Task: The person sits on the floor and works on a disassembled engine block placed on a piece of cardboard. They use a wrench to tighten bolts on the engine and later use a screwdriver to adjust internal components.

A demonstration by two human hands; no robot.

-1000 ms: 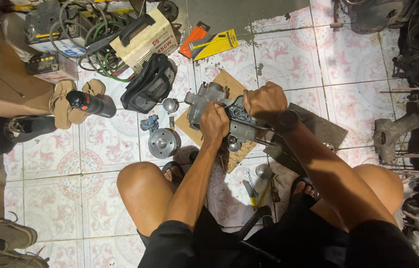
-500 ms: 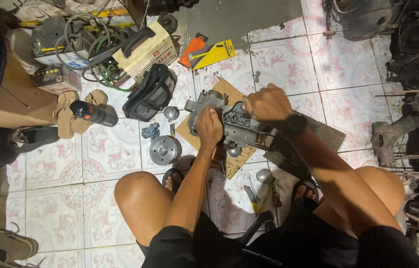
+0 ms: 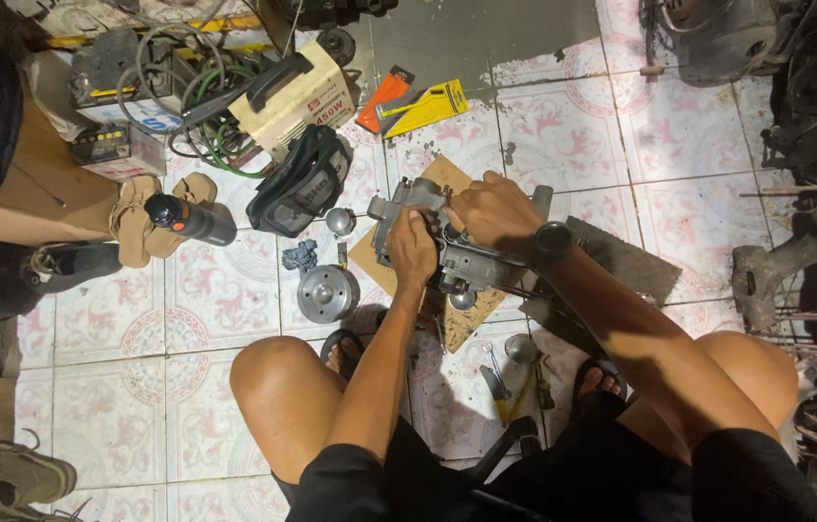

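dull grey cast-metal engine part [image 3: 466,256], matt brown cardboard sheet [image 3: 447,179], glossy patterned floor tiles [image 3: 215,300]

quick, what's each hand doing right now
Left hand: closed on the grey metal assembly.
Right hand: gripping the top of the same assembly.

A single head-worn camera looks almost straight down from above a squatting person, close enough that the knees and forearms fill the lower half of the frame. The tiled floor [image 3: 225,290] spreads toward the top edge, so the view faces forward and down.
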